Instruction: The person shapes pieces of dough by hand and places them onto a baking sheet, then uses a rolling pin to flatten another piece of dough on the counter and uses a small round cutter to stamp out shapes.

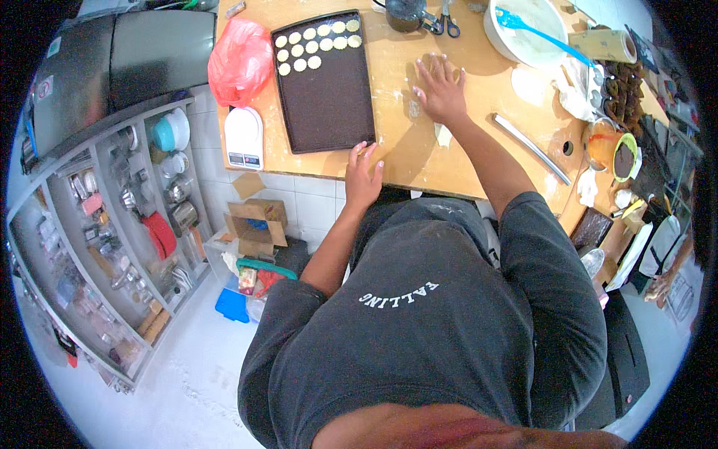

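A dark baking tray [326, 112] lies on the wooden table, with several round pale dough discs [323, 31] in rows at its far end. My left hand [362, 176] is at the tray's near right corner, fingers stretched and apart, the fingertips at or just beside the rim. It grips nothing that I can see. To the right of the tray, my right hand [443, 91] rests palm down on the floury tabletop [400, 153], its fingers spread and nothing held. A small scrap of pale material [443, 135] lies partly under my right wrist.
Left of the tray are a red plastic bag [241, 61] and a white kitchen scale [244, 138]. Farther back stand black-handled scissors [449, 22] and a white bowl [516, 49] with a blue spatula [523, 28] across it. A metal strip [532, 148] lies right of my forearm.
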Action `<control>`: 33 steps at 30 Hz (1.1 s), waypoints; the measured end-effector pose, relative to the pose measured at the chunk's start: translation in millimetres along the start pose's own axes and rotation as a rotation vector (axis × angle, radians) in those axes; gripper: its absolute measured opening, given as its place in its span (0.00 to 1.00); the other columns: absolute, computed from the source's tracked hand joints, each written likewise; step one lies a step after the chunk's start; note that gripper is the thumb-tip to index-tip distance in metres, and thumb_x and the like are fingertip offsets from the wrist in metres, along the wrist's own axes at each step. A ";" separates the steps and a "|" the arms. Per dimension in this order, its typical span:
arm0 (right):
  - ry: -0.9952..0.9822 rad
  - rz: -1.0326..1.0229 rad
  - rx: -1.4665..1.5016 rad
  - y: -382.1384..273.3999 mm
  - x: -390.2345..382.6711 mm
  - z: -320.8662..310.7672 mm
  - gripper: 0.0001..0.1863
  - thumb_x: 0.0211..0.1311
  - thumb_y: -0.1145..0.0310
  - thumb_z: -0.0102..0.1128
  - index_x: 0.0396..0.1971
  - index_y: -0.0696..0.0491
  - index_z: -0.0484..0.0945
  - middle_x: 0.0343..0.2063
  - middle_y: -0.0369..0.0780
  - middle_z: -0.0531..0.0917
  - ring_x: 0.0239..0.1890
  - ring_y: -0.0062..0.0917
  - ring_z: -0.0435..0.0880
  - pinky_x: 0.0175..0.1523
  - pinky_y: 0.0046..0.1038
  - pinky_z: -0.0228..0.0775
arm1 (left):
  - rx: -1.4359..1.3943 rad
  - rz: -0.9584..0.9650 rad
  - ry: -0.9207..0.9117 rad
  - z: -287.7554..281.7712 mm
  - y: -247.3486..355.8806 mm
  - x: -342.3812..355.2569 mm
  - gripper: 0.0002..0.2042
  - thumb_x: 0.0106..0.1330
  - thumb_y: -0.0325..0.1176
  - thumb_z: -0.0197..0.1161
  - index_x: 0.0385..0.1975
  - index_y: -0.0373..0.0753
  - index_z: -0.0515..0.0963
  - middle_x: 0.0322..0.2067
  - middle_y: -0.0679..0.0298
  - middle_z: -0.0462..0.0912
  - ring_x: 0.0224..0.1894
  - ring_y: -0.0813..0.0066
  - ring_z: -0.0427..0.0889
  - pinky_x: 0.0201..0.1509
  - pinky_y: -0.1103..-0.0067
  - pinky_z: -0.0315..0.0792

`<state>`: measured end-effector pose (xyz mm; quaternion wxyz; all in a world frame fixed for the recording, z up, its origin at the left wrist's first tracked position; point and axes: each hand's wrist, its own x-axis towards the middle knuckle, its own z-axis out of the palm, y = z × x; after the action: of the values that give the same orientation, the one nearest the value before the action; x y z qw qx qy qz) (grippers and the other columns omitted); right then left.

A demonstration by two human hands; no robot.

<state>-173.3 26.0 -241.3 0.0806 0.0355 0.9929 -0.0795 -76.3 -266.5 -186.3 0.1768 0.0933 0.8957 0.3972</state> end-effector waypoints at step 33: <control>-0.048 -0.064 0.087 2.6 7.9 -0.7 0.36 0.75 0.60 0.48 0.81 0.36 0.52 0.82 0.39 0.48 0.84 0.42 0.43 0.75 0.73 0.37 | 0.047 0.192 0.050 -17.5 -2.5 56.7 0.18 0.67 0.30 0.66 0.57 0.40 0.80 0.58 0.55 0.79 0.63 0.54 0.76 0.65 0.61 0.68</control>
<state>-180.9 29.1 -242.3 0.1004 0.0052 0.9869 -0.1259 -135.4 -262.6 -191.0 0.1135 0.1730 0.8958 0.3934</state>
